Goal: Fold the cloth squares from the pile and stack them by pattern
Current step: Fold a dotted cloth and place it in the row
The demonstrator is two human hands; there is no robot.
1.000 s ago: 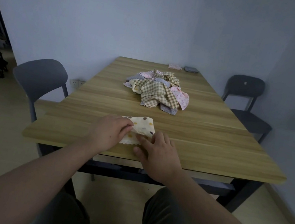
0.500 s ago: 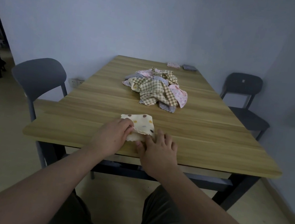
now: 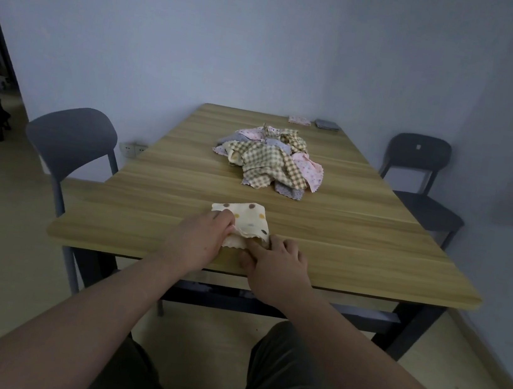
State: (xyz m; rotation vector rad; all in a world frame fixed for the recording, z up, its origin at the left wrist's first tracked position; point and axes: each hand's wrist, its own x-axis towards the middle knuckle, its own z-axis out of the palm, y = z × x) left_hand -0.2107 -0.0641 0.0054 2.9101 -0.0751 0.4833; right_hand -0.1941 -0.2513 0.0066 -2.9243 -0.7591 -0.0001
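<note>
— Slippage, I'd judge: the cream dotted cloth square (image 3: 249, 221) is half folded with uneven layers, and if either hand lets go early the upper flap could spring back crooked.
— Where is it?
— On the wooden surface (image 3: 371, 260), well nearer than the mixed cloth pile (image 3: 269, 163). Left hand (image 3: 199, 239) pinches the flap's edge; right hand (image 3: 275, 263) curls at the corner, grip unclear.

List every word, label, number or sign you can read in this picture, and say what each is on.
No text here can be read.
On the dark chair: a small pale mark on the backrest, too small to read.
On the dotted cloth and the pile: patterns only, no lettering.
</note>
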